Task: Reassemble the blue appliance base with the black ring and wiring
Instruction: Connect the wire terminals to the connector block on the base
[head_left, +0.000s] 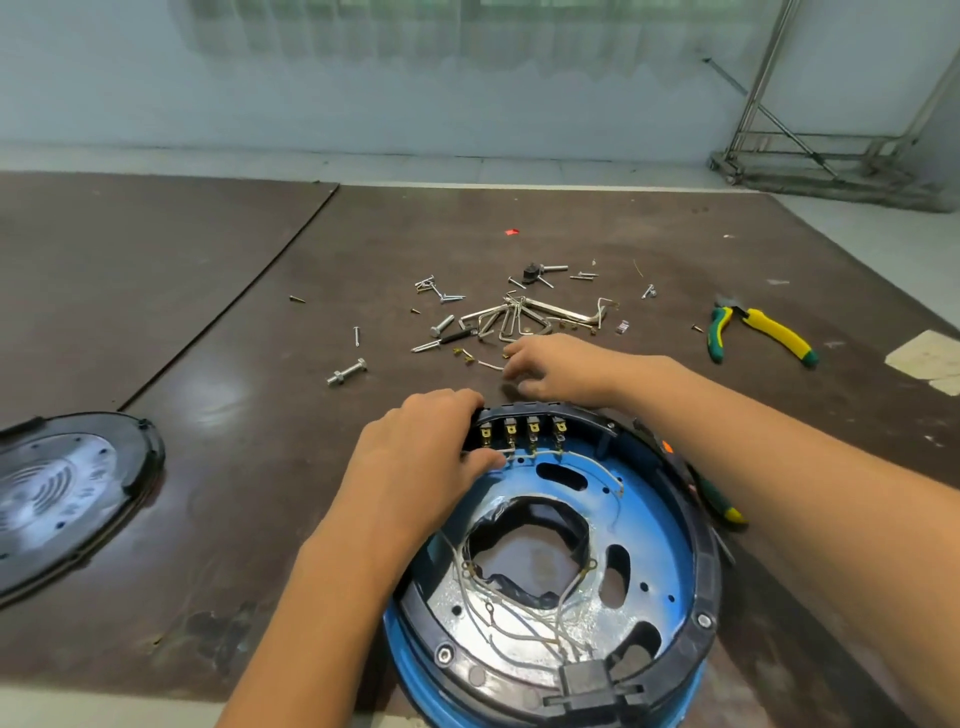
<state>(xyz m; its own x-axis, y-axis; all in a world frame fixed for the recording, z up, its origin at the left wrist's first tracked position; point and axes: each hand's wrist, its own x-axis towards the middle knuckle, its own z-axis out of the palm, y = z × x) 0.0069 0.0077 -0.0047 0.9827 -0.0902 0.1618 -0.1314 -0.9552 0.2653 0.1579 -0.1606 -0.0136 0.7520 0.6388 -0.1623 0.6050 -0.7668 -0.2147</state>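
Observation:
The blue appliance base (660, 525) lies open side up near the table's front edge. A black ring (698, 618) sits around its rim, and a black switch block (524, 431) with brass terminals is at its far side. White wires (519, 618) run loosely across the blue plate around the central hole. My left hand (421, 457) grips the ring's far left edge beside the switch block, thumb inside on the blue plate. My right hand (556, 366) reaches past the base to the table, fingers curled down over small loose parts; whether it pinches one is hidden.
Screws, bolts and bent hex keys (514, 317) lie scattered beyond the base. Yellow-green pliers (758, 332) lie to the right. A green-handled tool (717, 501) lies under my right forearm. A black oval cover (62, 493) rests at the left. The brown board's (234, 545) front edge is near me.

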